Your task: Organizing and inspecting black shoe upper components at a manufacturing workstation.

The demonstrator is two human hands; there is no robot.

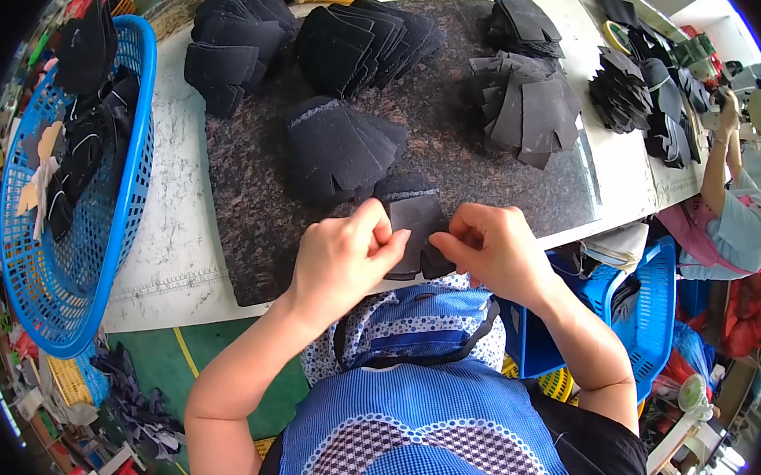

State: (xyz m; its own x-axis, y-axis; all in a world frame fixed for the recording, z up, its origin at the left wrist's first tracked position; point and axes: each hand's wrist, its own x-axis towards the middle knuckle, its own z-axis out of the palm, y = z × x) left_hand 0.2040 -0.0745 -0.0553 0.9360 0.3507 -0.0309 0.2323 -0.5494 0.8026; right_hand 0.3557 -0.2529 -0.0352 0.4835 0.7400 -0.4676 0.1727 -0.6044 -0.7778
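At the near edge of a dark speckled slab [254,189], my left hand [346,247] and my right hand [500,248] face each other. Between them is a small black cut piece [416,222] with a notched lower edge. Thumb and bent fingers of my left hand pinch its left side. My right hand is closed at its right side, thumb on the piece. Part of another black piece [403,186] shows just beyond it. Farther up lies a fanned stack of black pieces [343,147]; on the right, a stack of notched dark grey pieces [531,112].
More black stacks lie at the back left [239,49], back middle [367,44] and back right [522,23]. A blue basket [143,104] with black pieces stands at the left. Blue crates [659,306] are below right. Another person [729,231] sits at the far right.
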